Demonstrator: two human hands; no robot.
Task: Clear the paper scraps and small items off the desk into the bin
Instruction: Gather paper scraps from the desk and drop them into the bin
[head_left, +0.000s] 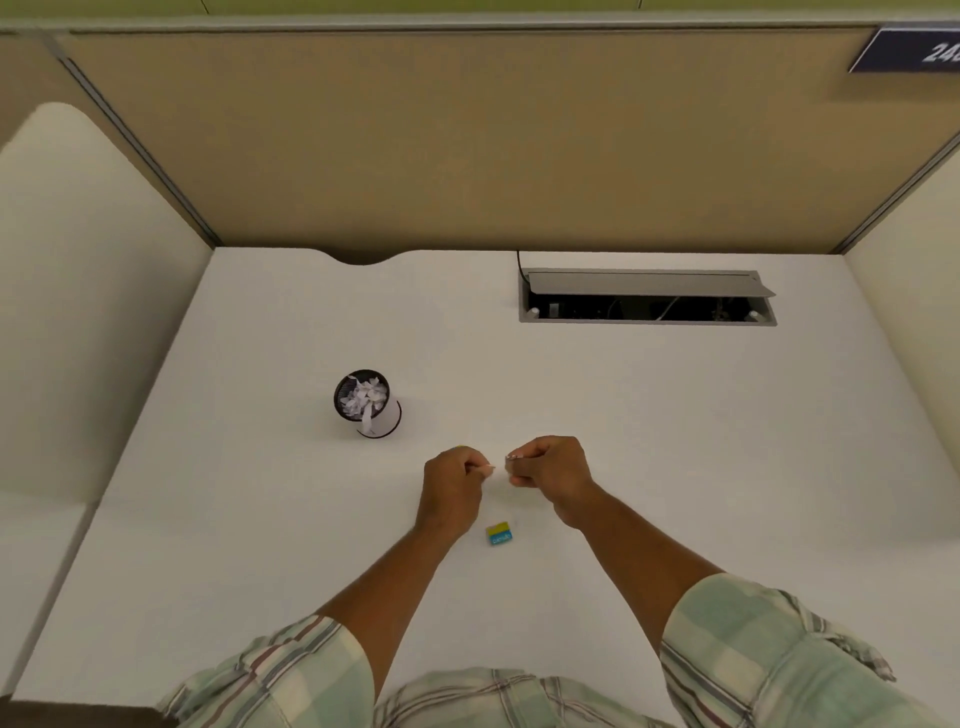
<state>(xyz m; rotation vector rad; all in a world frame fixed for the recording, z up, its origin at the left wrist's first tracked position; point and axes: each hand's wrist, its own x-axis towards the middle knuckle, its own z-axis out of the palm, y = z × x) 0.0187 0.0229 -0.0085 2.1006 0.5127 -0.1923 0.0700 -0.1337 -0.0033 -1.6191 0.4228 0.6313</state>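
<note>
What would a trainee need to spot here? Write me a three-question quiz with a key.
1. True or false: the mesh bin already holds paper scraps.
2. Which item lies on the desk between the forearms? A) a stapler B) a small blue and yellow eraser C) a pen
3. Fill in: the left hand and right hand each pinch a small ____ scrap.

Key: 1 true; 2 B; 3 white.
</note>
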